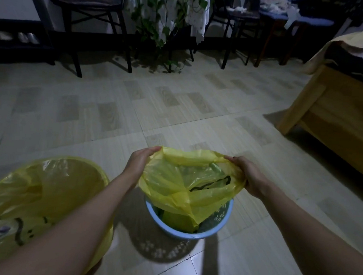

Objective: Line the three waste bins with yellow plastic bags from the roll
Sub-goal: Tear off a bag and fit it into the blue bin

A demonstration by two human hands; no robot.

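A small blue perforated waste bin [222, 221] stands on the floor in front of me. A yellow plastic bag [180, 183] hangs open above it, its lower end dipping inside the bin. My left hand [139, 160] grips the bag's mouth on the left side. My right hand [248, 174] grips the mouth on the right, and the opening is stretched between them. At the lower left a larger bin [32, 194] is wrapped in a yellow bag with black printing. The roll and a third bin are not in view.
A wooden bed frame [329, 111] stands at the right. Dark chairs [81, 20] and a trailing green plant [161, 27] line the far wall, beside a low shoe rack [19, 42]. Tiled floor [135, 114] stretches between them and me.
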